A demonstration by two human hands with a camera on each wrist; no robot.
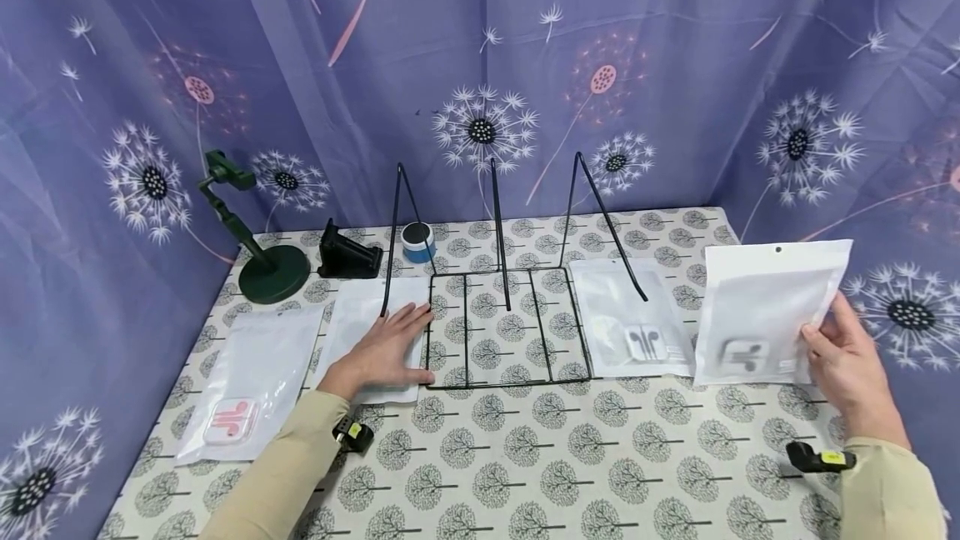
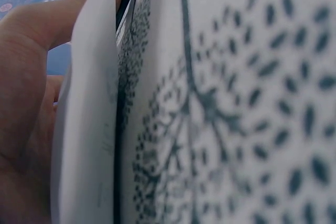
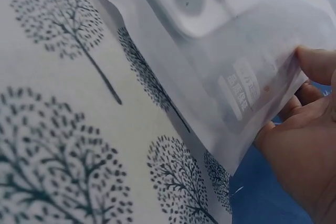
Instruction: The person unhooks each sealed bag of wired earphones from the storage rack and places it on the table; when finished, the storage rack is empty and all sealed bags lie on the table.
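Note:
On the right side, my right hand [image 1: 847, 365] pinches the edge of a white zip pouch [image 1: 772, 298], which stands tilted up off the table. Boxed earphones [image 1: 744, 354] show faintly through its lower part. My left hand [image 1: 386, 348] rests with spread fingers on another white pouch [image 1: 352, 315], its fingertips at the left side of a black wire rack [image 1: 507, 387]. In the left wrist view, that pouch's edge [image 2: 89, 119] hides part of the hand. A third pouch [image 1: 615, 290] with white earphones [image 1: 645, 343] lies at the rack's right side, partly behind its wire divider.
At the far left lies a pouch [image 1: 262, 357] with pink earphones [image 1: 231, 422]. A dark green stand [image 1: 273, 273], a black holder [image 1: 348, 252] and a blue-and-white jar [image 1: 418, 243] stand along the back. A purple curtain [image 1: 480, 40] encloses the patterned tabletop [image 1: 525, 473].

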